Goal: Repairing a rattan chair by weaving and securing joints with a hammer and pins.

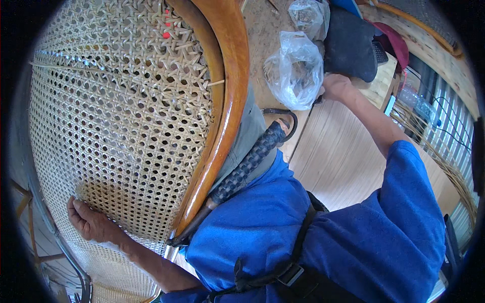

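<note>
A large woven cane panel (126, 146), set in a curved, glossy brown wooden frame (230, 106), fills the left side. My left hand (91, 222) rests at its lower left part, fingers curled together against the weave; what they pinch, if anything, does not show. On the far side of the panel the cane ends look loose and uneven along the frame, and a short peg (215, 83) sticks out there. My right hand (336, 88) is beside a clear plastic bag (295, 73), fingers curled and partly hidden, with a small dark thing at them that I cannot make out.
Another plastic bag (307, 17) and a dark pad (349, 45) lie farther back. A black wrapped bar (252, 159) crosses by my lap. At right are a clear bottle (418, 103), a bundle of cane strands (447, 169) and a wooden board (336, 146).
</note>
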A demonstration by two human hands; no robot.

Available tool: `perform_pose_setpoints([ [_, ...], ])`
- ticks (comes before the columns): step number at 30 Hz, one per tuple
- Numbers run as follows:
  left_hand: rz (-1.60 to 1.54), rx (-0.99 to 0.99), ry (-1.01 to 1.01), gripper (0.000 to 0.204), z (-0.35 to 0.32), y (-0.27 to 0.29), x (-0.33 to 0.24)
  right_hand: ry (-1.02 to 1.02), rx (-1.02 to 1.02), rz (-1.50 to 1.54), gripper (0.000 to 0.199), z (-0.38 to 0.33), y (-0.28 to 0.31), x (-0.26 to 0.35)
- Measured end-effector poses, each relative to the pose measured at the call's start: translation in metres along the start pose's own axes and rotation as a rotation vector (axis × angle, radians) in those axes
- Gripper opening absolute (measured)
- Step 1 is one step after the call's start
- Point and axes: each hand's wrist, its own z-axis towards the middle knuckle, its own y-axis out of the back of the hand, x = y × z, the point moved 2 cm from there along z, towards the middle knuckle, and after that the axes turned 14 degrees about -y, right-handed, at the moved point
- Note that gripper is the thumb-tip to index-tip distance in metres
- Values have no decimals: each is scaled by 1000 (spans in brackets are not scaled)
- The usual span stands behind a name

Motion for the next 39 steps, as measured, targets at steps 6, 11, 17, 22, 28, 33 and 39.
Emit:
perform_pose_setpoints([
  [6,35,2,4,31,4,3,5,45,-198,538,27,-9,-13,-9],
  [11,71,14,-38,31,4,2,-6,-145,-63,878,34,-36,-12,-10],
  [17,48,27,-51,31,5,4,2,-204,214,1098,38,-38,-23,-11],
  [22,21,0,-54,32,5,2,7,155,9,1384,19,-35,-43,1],
  [28,82,33,-112,32,5,3,2,142,-437,1393,22,-31,-50,7],
  [33,71,53,-36,35,1,3,-12,-58,-651,1200,26,-50,-30,-2],
  [39,82,52,-115,34,5,0,1,-83,-776,1472,29,-19,-64,-13],
])
